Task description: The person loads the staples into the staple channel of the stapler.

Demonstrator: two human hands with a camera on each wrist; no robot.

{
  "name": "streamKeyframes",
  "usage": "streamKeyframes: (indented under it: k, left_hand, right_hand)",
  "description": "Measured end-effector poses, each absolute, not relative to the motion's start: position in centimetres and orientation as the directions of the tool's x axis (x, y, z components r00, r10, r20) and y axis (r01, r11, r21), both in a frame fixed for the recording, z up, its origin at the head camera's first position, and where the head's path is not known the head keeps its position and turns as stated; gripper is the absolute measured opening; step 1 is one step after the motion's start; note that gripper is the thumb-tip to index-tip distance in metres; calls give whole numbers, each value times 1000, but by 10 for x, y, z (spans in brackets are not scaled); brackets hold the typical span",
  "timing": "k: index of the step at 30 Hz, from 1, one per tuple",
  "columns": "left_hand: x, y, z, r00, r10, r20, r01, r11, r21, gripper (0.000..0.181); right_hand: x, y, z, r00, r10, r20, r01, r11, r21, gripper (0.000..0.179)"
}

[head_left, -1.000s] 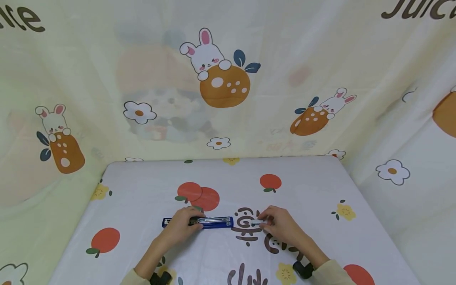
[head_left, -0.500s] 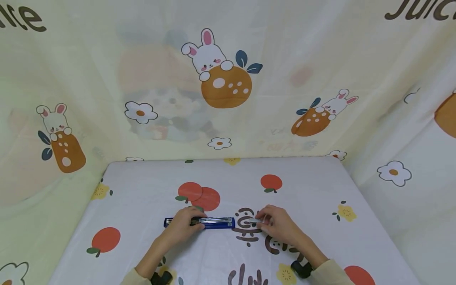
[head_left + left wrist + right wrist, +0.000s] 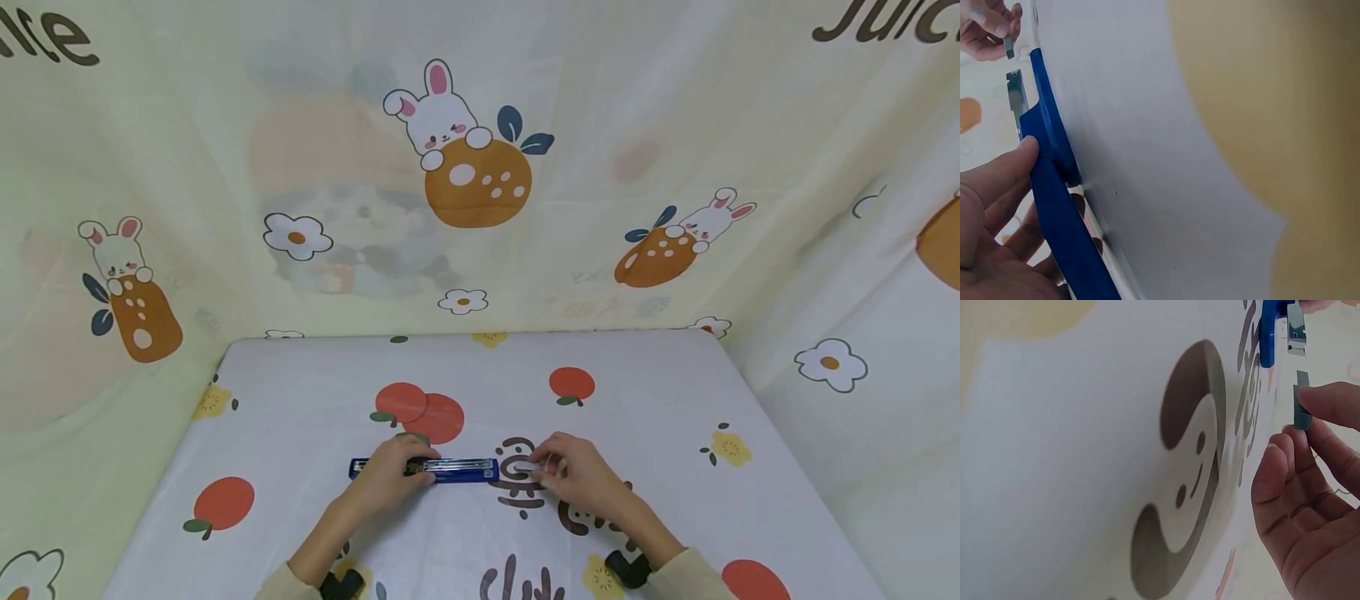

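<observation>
A blue stapler lies lengthwise near the middle of the table, with its metal staple channel showing. My left hand grips it around the middle, thumb on the near side and fingers on the far side. Just right of the stapler's end, my right hand pinches a short strip of staples between thumb and fingers. In the right wrist view a small gap separates the strip from the end of the stapler. Part of the stapler is hidden under my left hand.
A white cloth with printed fruit and lettering covers the table. Behind it and at both sides hangs a patterned curtain. A black wrist-worn device sits at my right wrist, another at my left.
My right hand has moved slightly left with the staple strip, closer to the stapler's end. The left hand keeps its grip, and the stapler sits a little farther right in the head view.
</observation>
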State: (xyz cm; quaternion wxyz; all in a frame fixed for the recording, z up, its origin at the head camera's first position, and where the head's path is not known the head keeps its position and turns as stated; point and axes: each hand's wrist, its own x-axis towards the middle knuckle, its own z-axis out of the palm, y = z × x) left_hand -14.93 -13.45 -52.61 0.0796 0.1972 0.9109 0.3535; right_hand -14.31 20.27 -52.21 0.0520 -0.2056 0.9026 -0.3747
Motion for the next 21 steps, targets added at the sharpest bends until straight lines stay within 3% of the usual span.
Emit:
streamKeyframes:
  k: [21]
  left_hand:
    - [-149, -129, -527, -905, 425, 14, 328, 675, 661, 28]
  right_hand:
    - [-147, 186, -517, -884, -461, 78, -372, 594, -713, 13]
